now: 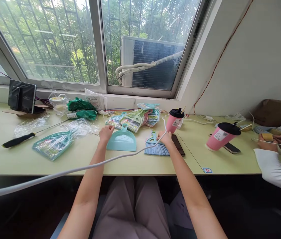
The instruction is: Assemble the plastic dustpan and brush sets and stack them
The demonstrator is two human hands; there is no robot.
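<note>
My left hand (106, 133) is at the upper left edge of a light blue dustpan (122, 141) lying on the table. Its fingers are curled together, and whether they grip the edge is hidden. With closed fingers my right hand (164, 137) holds the right side of a small blue hand brush (155, 147), its bristles toward me. A dark phone (178, 145) lies just right of that hand, and a pink cup with a black lid (174, 121) stands behind it. A white cable (120, 156) passes in front of both hands.
Wrapped dustpan sets are piled (137, 119) at the back; another wrapped set (53, 145) lies left, near a black-handled screwdriver (18, 140). A second pink cup (220, 137) stands right. At far right, another person's hands (267, 142) hold something yellow.
</note>
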